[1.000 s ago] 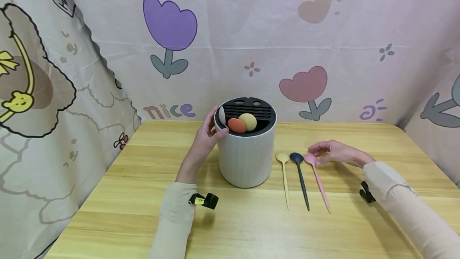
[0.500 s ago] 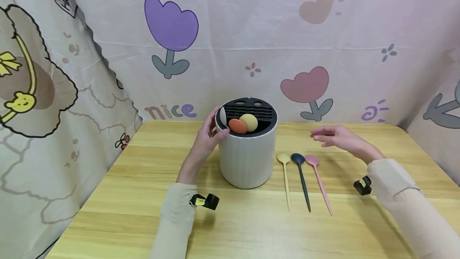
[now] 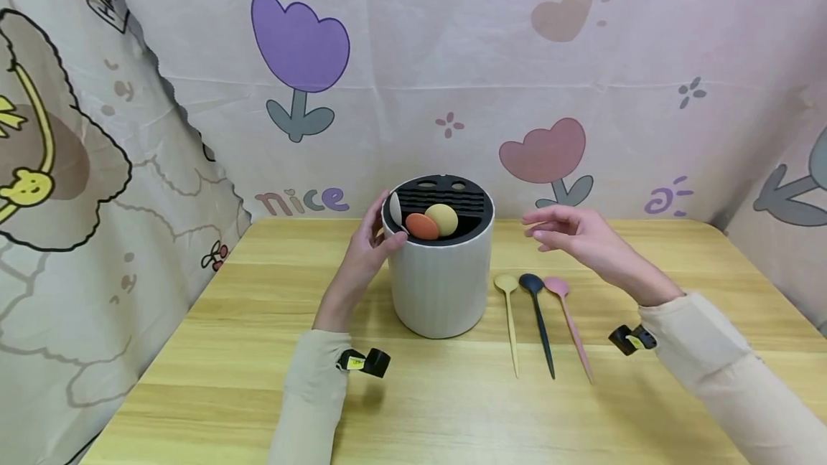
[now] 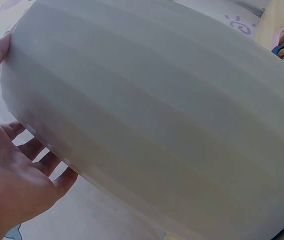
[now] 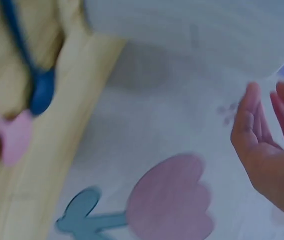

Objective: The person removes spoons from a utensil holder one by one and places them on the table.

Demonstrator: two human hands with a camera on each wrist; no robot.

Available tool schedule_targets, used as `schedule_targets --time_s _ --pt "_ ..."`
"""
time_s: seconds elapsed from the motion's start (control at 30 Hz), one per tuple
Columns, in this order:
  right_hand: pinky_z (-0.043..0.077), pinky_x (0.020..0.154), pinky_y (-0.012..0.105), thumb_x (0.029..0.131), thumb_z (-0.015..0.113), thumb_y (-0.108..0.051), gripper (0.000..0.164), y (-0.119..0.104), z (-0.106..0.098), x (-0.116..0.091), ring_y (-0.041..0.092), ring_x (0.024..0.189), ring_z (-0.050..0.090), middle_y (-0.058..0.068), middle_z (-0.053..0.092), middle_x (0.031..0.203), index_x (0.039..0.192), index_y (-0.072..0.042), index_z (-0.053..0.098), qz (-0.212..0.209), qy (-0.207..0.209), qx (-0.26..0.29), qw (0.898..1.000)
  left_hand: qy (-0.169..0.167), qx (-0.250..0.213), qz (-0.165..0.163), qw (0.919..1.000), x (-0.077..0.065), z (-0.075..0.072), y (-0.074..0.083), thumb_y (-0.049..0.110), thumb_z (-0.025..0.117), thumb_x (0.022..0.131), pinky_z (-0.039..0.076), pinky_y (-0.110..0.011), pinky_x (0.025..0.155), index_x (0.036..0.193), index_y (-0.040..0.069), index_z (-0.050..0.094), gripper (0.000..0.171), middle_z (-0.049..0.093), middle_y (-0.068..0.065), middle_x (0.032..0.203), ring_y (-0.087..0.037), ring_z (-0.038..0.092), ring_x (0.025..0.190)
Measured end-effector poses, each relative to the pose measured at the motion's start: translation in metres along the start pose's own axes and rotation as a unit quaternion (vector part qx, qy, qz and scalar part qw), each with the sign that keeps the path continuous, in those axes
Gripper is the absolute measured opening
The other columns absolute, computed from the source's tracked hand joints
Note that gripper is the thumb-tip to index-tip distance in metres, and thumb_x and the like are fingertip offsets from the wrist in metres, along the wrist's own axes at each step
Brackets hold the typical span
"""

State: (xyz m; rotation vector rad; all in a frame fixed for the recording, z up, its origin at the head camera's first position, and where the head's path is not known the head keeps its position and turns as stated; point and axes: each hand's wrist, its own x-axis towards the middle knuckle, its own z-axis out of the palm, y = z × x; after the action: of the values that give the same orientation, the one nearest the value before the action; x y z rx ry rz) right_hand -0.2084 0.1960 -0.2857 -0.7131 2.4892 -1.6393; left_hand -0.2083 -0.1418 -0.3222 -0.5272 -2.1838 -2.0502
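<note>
A white ribbed utensil holder stands upright on the wooden bench, orange, yellow and white utensil heads showing in its black slotted top. The left hand grips its side near the rim, thumb in front. The right hand hangs apart from it, fingers loosely bent, beyond the yellow, dark blue and pink spoons lying in a row. A flower-printed cloth hangs behind.
</note>
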Motion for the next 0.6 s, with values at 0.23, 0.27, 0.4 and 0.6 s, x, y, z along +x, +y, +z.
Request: schedule_targets --time_s 0.23,0.27,0.4,0.6 --pt "0.054 0.076 0.028 0.095 0.059 -0.009 0.033 -0.03 0.023 0.001 0.01 0.099 0.063 0.011 0.066 0.113 0.125 0.006 0.057 -0.027 0.025 0.008 0.999 0.002 0.01 -0.005 0.9999 0.0 0.0 0.0 0.052 0.069 0.08 0.022 -0.044 0.114 0.155 0.018 0.022 0.095 0.029 -0.004 0.155 -0.019 0.027 0.14" --pt "0.054 0.076 0.027 0.096 0.059 -0.01 0.033 -0.034 0.026 0.002 0.011 0.099 0.063 0.012 0.066 0.114 0.125 0.005 0.058 -0.028 0.026 0.006 0.999 0.001 0.011 -0.005 0.9999 0.0 0.0 0.0 0.05 0.068 0.081 0.021 -0.044 0.114 0.155 0.017 0.022 0.093 0.028 -0.004 0.155 -0.019 0.027 0.14" --pt "0.054 0.075 0.027 0.095 0.061 -0.013 0.034 -0.046 0.034 0.008 0.015 0.1 0.063 0.016 0.065 0.118 0.125 0.002 0.059 -0.033 0.03 0.009 0.999 0.002 0.01 -0.004 0.9999 0.0 -0.001 -0.001 0.041 0.065 0.083 0.022 -0.044 0.114 0.155 0.019 0.022 0.086 0.028 -0.004 0.155 -0.019 0.027 0.14" --pt "0.054 0.072 0.029 0.094 0.062 -0.012 0.035 -0.061 0.045 0.02 0.014 0.101 0.063 0.015 0.065 0.12 0.126 0.003 0.059 -0.029 0.017 0.027 0.999 0.001 0.008 -0.004 1.0 0.0 -0.001 0.0 0.037 0.063 0.084 0.022 -0.044 0.114 0.155 0.019 0.022 0.083 0.027 -0.004 0.155 -0.019 0.026 0.14"
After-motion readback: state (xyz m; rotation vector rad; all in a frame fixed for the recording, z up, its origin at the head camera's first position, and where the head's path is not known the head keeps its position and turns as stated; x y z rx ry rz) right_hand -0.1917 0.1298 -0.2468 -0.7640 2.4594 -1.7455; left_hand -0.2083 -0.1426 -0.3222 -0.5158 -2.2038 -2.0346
